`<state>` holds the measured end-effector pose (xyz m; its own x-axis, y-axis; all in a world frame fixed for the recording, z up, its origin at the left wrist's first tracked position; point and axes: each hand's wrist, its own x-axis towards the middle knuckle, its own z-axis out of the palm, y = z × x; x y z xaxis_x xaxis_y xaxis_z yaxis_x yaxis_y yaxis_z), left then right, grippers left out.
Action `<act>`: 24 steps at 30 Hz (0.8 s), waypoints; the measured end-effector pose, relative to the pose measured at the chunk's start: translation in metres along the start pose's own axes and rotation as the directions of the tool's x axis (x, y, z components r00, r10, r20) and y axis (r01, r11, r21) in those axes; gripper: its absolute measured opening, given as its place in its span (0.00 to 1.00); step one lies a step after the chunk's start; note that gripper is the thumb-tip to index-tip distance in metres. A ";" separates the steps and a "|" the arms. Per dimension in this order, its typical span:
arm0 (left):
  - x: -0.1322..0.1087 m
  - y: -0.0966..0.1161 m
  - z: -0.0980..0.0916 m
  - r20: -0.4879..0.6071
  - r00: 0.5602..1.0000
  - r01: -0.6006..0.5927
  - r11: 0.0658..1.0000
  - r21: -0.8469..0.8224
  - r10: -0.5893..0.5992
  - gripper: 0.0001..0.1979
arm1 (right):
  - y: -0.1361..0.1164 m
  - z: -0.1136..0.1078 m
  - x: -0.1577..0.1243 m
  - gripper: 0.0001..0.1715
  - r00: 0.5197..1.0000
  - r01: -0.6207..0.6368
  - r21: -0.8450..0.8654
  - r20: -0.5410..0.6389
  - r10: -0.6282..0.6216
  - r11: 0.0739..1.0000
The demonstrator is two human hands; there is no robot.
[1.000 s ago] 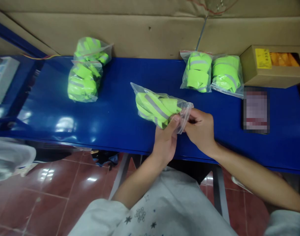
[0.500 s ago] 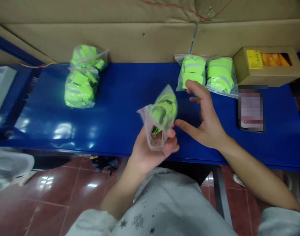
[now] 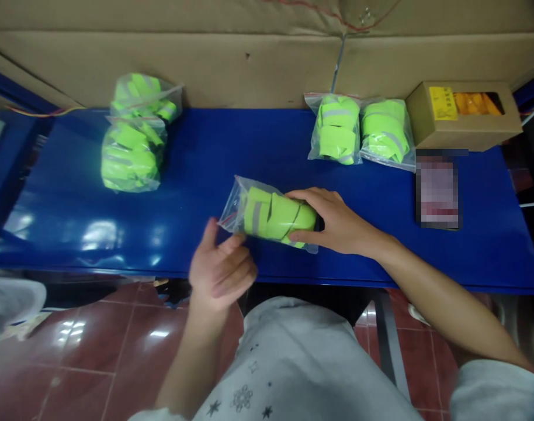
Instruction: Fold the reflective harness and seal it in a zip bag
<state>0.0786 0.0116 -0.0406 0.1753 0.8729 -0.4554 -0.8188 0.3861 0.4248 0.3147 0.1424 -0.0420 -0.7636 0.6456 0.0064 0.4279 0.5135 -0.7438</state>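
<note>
A clear zip bag (image 3: 279,217) with a folded neon-green reflective vest or strap inside lies on its side over the blue table, its zip end pointing left. My right hand (image 3: 337,225) is closed around the bag's right end, thumb on the near side and fingers on the far side. By the zip end's near corner is my left hand (image 3: 223,266), thumb raised and apart from the loosely curled fingers. Nothing shows in its grasp, though whether the thumb touches the bag corner is unclear.
Two similar filled bags (image 3: 131,158) lie stacked at the left of the blue table (image 3: 214,140). Two more bags (image 3: 337,128) stand at the back right, beside a cardboard box (image 3: 464,131) with orange contents. A blurred-out flat object (image 3: 437,193) lies before the box.
The bag has gone from upright in my left hand to lying sideways in my right hand's grip. My left hand has let go and moved left and slightly down.
</note>
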 end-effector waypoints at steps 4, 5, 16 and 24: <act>-0.009 0.015 -0.009 -0.179 0.848 -0.381 0.808 0.449 0.499 0.20 | -0.003 0.002 -0.003 0.43 0.998 -0.059 -0.020 -0.030 0.058 0.998; -0.005 0.014 -0.008 -0.179 0.769 -0.436 0.708 0.556 0.614 0.19 | -0.002 0.003 -0.003 0.44 0.997 -0.063 -0.026 -0.043 0.062 0.998; 0.053 0.037 0.035 0.230 0.842 -0.501 0.552 0.666 0.488 0.10 | 0.008 -0.016 -0.009 0.50 0.967 -0.051 0.174 -0.236 0.092 0.983; 0.089 0.057 0.073 0.217 0.975 -0.120 0.729 0.674 -0.039 0.15 | 0.003 -0.055 -0.011 0.12 0.944 0.130 0.115 -0.318 -0.088 0.985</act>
<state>0.0875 0.1336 0.0003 0.3216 0.9010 -0.2912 -0.2499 0.3774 0.8917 0.3512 0.1678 -0.0075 -0.6050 0.7441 0.2835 0.2668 0.5249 -0.8083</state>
